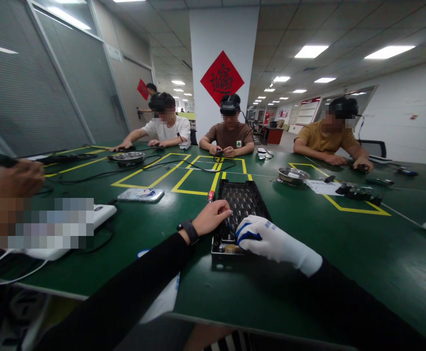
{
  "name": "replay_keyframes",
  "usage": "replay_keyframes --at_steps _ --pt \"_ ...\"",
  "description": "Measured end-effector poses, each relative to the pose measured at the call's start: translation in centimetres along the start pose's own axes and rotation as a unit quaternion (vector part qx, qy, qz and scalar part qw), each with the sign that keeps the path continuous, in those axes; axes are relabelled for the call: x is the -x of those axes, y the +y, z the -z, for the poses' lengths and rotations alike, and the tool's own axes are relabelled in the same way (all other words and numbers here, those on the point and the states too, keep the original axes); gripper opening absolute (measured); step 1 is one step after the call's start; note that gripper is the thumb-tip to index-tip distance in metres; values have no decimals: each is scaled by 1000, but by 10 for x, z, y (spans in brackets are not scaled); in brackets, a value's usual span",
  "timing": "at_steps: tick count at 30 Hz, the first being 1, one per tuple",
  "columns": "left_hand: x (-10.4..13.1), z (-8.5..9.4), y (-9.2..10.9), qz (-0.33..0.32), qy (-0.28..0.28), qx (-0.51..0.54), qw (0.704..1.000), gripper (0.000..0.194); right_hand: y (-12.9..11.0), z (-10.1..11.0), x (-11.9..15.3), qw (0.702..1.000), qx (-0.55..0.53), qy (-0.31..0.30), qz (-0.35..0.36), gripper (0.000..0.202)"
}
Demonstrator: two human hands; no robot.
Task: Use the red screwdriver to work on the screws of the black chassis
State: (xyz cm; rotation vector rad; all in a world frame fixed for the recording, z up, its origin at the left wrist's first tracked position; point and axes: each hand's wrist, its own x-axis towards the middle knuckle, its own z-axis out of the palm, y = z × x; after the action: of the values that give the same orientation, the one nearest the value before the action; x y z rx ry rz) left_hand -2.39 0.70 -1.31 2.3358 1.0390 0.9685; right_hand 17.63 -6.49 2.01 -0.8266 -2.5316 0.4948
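A black rectangular open case [260, 195] lies before me on the green table, with rows of small shiny pieces inside. Near its front end a yellowish part [231, 249] shows. My left hand [213, 217], bare and with a dark watch at the wrist, rests over the case's left side. Its fingers are curled together, and anything between them is hidden. My right hand [262, 239] wears a white glove with blue fingertips. It bends over the right front part of the case, its fingers closed at the pieces; what they grip cannot be made out.
A small red object [211, 196] lies beside the case. Left are a phone [141, 195], a white device [105, 214] and a co-worker's hand [17, 183]. A white glove [163, 300] hangs at the table edge. Metal bowls [292, 175] and cables lie farther off; several people sit around.
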Motion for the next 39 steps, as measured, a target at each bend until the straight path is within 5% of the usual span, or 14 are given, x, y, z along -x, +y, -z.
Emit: replay_keyframes --at_steps 13,22,29,39 --pt "0 1 2 0 -1 -1 1000 18 -7 3 -3 998 -36 6 -58 31" --pt "0 3 2 -14 2 -3 1000 17 -1 5 -4 978 -133 128 -97 48" --pt "0 5 3 -10 33 -1 999 18 21 16 -29 911 -121 318 -235 32" --pt "2 8 8 5 55 12 998 19 34 -6 -53 904 -159 328 -226 26"
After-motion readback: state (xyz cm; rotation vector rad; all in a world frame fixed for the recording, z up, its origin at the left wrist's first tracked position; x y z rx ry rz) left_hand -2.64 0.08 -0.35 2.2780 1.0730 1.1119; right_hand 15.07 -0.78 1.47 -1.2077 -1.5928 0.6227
